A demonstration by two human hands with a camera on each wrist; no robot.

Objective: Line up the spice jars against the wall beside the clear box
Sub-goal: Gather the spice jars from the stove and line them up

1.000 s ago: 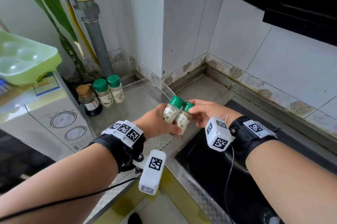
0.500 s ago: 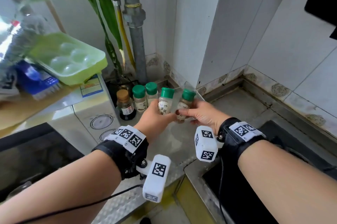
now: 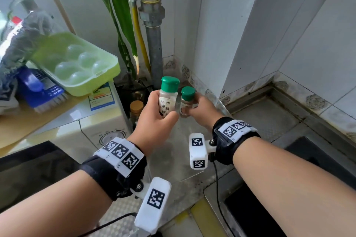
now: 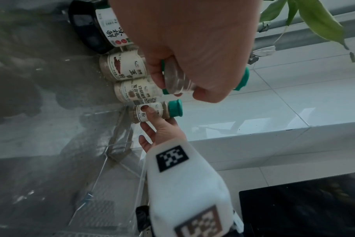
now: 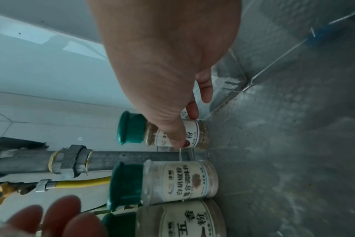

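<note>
My left hand (image 3: 163, 110) grips a white-labelled spice jar (image 3: 168, 95) with a green cap, held upright in the air; its clear base (image 4: 177, 81) shows in the left wrist view. My right hand (image 3: 189, 105) pinches a smaller green-capped jar (image 3: 186, 100) beside it. That jar (image 5: 173, 133) is low by the wall, between the standing row and the clear box (image 3: 221, 102); whether it touches the counter I cannot tell. The row holds a white pepper jar (image 5: 182, 181), a five-spice jar (image 5: 184, 221) and a dark bottle (image 4: 108, 25) with a brown lid (image 3: 136, 106).
A grey pipe (image 3: 153, 30), a yellow hose (image 3: 139, 34) and a plant (image 3: 119, 15) fill the corner behind the jars. A green egg tray (image 3: 77, 63) and a blue brush (image 3: 42, 90) lie on the appliance at left. A dark sink (image 3: 317, 179) opens at right.
Both hands have carried their jars left and away from the sink to the corner by the pipe. The right hand's jar has dropped lower than the left's.
</note>
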